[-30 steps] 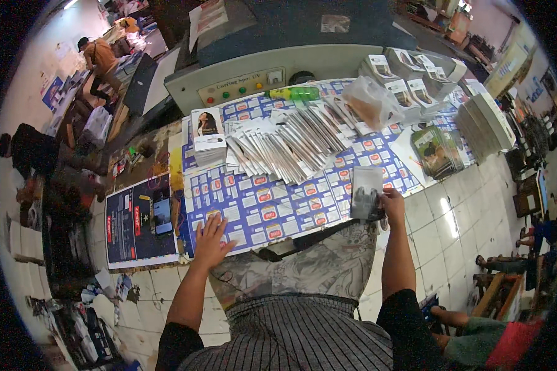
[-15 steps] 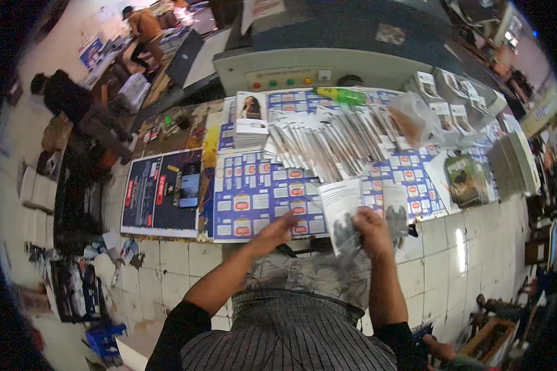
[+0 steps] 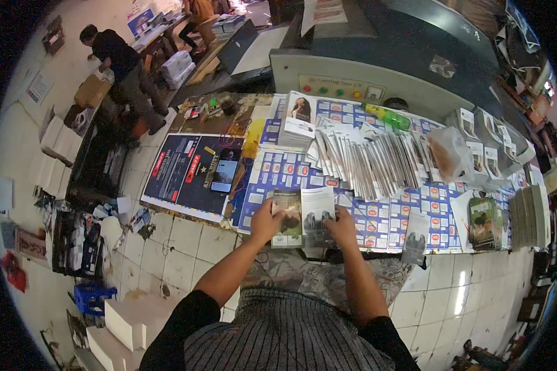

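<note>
An opened booklet (image 3: 317, 217) lies spread before me at the table's front edge. Its left side has a greenish picture, its right side pale text above a dark grey picture. My left hand (image 3: 265, 222) grips the left side, thumb on top. My right hand (image 3: 341, 227) holds the right edge, fingers closed on it. Farther back, a fanned row of thin booklets (image 3: 368, 162) spreads across the table. A neat stack of booklets (image 3: 299, 122) stands at its left end. To the right, a single grey-and-white booklet (image 3: 416, 237) overhangs the front edge.
A phone (image 3: 226, 170) rests on a dark printed sheet (image 3: 185, 173) at left. Behind the row are a green bottle (image 3: 395, 119) and a plastic bag (image 3: 449, 154). Booklet stacks (image 3: 474, 157) and a green booklet (image 3: 484, 224) lie right. A person (image 3: 119, 65) stands far left.
My right hand has brought the booklet left, and my left hand has taken hold of it. It is now spread open, with a greenish side showing. The view has shifted left.
</note>
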Available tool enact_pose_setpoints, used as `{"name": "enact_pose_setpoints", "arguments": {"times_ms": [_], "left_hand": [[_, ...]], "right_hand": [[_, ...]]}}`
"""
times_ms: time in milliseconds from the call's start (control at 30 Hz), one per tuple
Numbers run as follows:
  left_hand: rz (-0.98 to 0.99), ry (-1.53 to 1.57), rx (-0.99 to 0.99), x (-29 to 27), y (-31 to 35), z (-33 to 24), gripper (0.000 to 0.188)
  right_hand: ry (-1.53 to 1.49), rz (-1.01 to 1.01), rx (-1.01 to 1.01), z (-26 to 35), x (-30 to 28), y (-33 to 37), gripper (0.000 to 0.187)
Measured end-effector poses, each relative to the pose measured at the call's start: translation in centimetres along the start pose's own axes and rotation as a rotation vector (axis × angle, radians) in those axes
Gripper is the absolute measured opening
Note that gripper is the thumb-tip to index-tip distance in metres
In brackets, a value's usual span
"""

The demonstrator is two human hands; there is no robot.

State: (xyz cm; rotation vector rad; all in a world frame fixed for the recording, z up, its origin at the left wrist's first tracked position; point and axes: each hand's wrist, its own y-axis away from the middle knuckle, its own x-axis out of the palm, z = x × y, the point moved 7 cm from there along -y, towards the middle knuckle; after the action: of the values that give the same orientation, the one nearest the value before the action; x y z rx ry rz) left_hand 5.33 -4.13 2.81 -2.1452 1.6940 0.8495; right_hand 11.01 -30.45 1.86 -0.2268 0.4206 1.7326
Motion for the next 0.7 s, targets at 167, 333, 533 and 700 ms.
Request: {"name": "enact_pose_setpoints", "arguments": {"times_ms": [167,333,533,700], "left_hand": [[0.053,-0.469,0.504,1.9,-0.1,-4.4,0.055],[0.141,-0.604,0.626,4.7,1.2,-4.0,0.058],[0.111,-0.696,0.664,5.1,1.6,-4.0,0.072],[0.182,-0.834,0.609,5.6,1.0,-4.0,0.077]], "right_hand": [[0.109,-0.084,-0.049,-0.1,0.6,-0.9,0.050],[-0.135,0.018,-0.029,0.8,-0.3,-0.1,0.051],[-0.877,0.352,0.452,0.0,1.9,1.9,0.045],[0.106,0.250,-0.183,4.2,2.9,1.4,0.046]]}}
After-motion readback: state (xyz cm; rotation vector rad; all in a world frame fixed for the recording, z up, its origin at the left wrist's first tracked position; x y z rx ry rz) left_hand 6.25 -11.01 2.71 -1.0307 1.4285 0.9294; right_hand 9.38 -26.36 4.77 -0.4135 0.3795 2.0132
